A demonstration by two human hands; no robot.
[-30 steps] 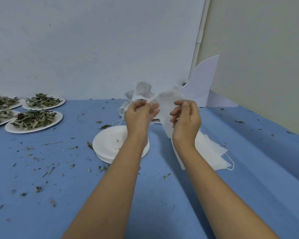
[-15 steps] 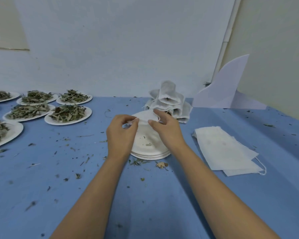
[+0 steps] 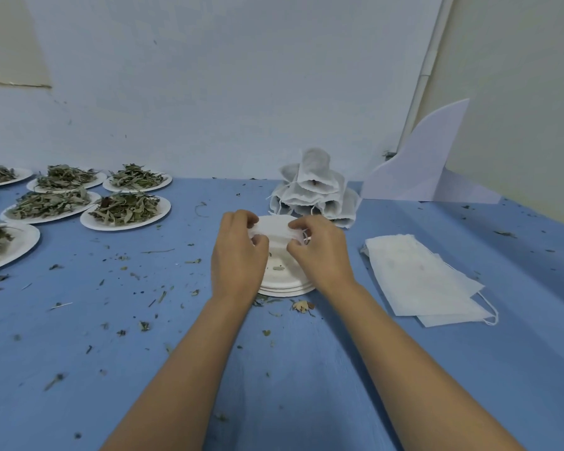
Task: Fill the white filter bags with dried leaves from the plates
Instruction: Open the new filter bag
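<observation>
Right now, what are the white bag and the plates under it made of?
The filter bag looks like thin matte paper or non-woven cloth: it folds and crumples softly. The stacked plates look like matte paper, maybe foam: thin, dull white rims.

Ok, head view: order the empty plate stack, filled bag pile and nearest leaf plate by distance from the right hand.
1. Empty plate stack: under the right hand, which pinches a filter bag.
2. Filled bag pile: just behind it, farther back.
3. Nearest leaf plate: far off to the left.
</observation>
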